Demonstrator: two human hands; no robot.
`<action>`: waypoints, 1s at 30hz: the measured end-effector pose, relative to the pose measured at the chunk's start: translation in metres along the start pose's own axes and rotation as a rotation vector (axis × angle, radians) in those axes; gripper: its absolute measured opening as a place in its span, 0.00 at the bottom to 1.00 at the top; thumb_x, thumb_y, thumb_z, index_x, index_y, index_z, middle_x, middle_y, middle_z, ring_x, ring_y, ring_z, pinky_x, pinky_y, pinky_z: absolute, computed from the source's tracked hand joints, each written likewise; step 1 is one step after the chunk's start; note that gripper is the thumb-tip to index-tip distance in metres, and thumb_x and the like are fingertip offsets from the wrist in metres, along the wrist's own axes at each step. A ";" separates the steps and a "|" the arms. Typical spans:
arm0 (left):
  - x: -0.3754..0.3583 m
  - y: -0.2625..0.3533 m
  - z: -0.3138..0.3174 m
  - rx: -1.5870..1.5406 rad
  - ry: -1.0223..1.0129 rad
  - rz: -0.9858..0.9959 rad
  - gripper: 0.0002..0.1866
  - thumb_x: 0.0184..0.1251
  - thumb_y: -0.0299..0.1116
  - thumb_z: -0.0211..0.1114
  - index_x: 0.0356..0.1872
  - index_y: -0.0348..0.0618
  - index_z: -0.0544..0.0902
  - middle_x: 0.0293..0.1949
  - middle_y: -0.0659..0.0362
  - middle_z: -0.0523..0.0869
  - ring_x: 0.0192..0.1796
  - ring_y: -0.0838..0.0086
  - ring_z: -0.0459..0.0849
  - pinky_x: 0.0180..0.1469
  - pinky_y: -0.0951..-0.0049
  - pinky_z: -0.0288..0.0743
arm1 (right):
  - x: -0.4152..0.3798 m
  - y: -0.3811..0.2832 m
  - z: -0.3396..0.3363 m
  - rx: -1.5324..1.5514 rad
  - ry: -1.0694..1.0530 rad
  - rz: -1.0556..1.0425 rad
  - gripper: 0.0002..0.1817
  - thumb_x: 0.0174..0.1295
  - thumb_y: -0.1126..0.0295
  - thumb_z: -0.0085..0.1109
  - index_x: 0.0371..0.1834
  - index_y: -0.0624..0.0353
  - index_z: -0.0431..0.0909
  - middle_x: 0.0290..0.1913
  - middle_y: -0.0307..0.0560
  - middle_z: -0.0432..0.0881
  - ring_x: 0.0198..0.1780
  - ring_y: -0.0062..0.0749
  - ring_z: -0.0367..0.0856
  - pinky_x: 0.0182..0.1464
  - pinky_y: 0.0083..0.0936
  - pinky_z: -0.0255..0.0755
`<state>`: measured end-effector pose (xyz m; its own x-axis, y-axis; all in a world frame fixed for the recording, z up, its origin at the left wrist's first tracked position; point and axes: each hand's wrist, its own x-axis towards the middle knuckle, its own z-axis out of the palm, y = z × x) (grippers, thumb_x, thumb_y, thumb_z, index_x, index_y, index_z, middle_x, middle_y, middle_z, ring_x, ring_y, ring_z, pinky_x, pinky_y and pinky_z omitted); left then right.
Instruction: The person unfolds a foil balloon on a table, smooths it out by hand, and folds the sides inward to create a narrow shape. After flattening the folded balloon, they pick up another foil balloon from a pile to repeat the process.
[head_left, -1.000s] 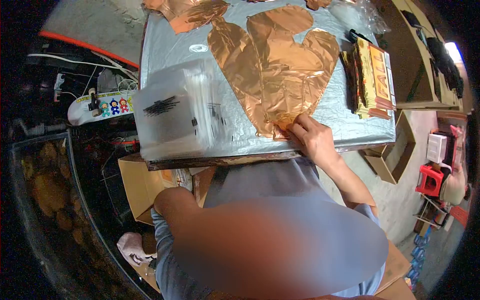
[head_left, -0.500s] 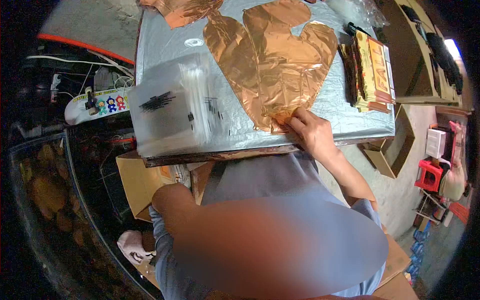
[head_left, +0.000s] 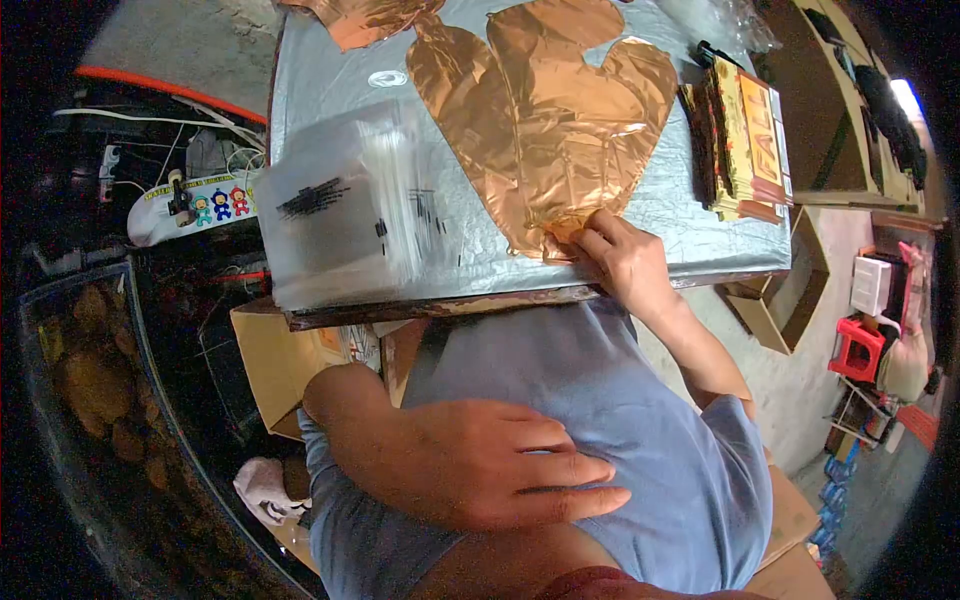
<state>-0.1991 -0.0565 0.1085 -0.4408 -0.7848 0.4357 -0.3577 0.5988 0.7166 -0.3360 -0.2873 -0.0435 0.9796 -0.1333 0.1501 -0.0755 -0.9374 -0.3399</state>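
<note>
Flat copper-coloured foil balloons (head_left: 570, 120), apparently heart-shaped and overlapping, lie uninflated on the silvery-covered table. At their narrow lower end, my right hand (head_left: 628, 262) is closed, fingertips pinching the gathered foil by the near table edge. My left hand (head_left: 490, 465) is drawn back in front of my chest, its back to the camera and its fingers stretched out. Nothing shows in it, though the palm is hidden. To the left of the balloons sits a stack of clear plastic sleeves (head_left: 325, 215) with black print.
Packs marked "FALL" (head_left: 752, 140) are stacked on the table's right side. More copper foil (head_left: 365, 20) lies at the far left corner, and clear plastic wrap (head_left: 725, 25) at the far right. A cardboard box (head_left: 270, 365) stands below the table's left edge; a skateboard (head_left: 150, 215) is farther left.
A blurred patch covered my chest and left hand before; the left hand now shows there. My right hand and the foil balloons have stayed almost in place.
</note>
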 end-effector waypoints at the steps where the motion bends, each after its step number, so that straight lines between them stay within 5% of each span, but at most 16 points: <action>1: 0.000 0.001 0.001 -0.002 0.000 -0.001 0.25 0.74 0.36 0.54 0.69 0.41 0.80 0.63 0.52 0.86 0.47 0.70 0.88 0.53 0.70 0.87 | 0.001 0.000 -0.001 0.009 0.008 -0.001 0.11 0.57 0.69 0.73 0.42 0.56 0.86 0.42 0.43 0.83 0.38 0.42 0.87 0.36 0.36 0.82; 3: 0.000 0.003 0.004 -0.029 0.094 -0.032 0.31 0.61 0.36 0.60 0.67 0.37 0.78 0.53 0.56 0.82 0.46 0.69 0.84 0.49 0.70 0.83 | 0.005 0.001 -0.003 0.046 0.030 0.028 0.10 0.57 0.70 0.73 0.41 0.56 0.86 0.41 0.43 0.83 0.37 0.43 0.87 0.36 0.37 0.81; 10: 0.000 0.002 0.003 -0.021 0.109 -0.021 0.32 0.60 0.36 0.61 0.68 0.37 0.79 0.53 0.55 0.82 0.45 0.69 0.84 0.47 0.70 0.84 | 0.019 0.001 -0.020 0.102 0.146 0.089 0.06 0.60 0.70 0.73 0.36 0.58 0.85 0.37 0.46 0.83 0.33 0.46 0.86 0.35 0.38 0.80; 12: -0.002 0.000 0.001 0.018 0.022 -0.007 0.24 0.75 0.36 0.54 0.68 0.41 0.81 0.62 0.52 0.86 0.47 0.69 0.89 0.52 0.70 0.87 | 0.021 0.002 -0.020 0.107 0.180 0.088 0.06 0.61 0.71 0.73 0.36 0.58 0.86 0.36 0.46 0.82 0.33 0.46 0.86 0.34 0.38 0.80; 28: -0.002 -0.005 -0.004 0.043 -0.037 -0.025 0.27 0.74 0.37 0.54 0.72 0.44 0.78 0.66 0.55 0.84 0.48 0.70 0.88 0.53 0.72 0.87 | 0.022 0.001 -0.025 0.089 0.117 0.051 0.06 0.59 0.71 0.73 0.35 0.58 0.85 0.36 0.45 0.82 0.32 0.45 0.86 0.33 0.37 0.80; 30: -0.001 -0.004 -0.002 0.042 0.054 -0.026 0.31 0.64 0.36 0.60 0.71 0.42 0.75 0.58 0.59 0.84 0.49 0.71 0.85 0.46 0.72 0.83 | 0.020 -0.001 -0.023 0.080 0.096 0.048 0.06 0.59 0.70 0.73 0.35 0.58 0.85 0.36 0.45 0.82 0.32 0.45 0.86 0.33 0.37 0.80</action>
<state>-0.1954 -0.0584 0.1058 -0.3861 -0.8070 0.4468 -0.4035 0.5833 0.7049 -0.3210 -0.2967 -0.0188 0.9526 -0.2115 0.2187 -0.1033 -0.9009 -0.4216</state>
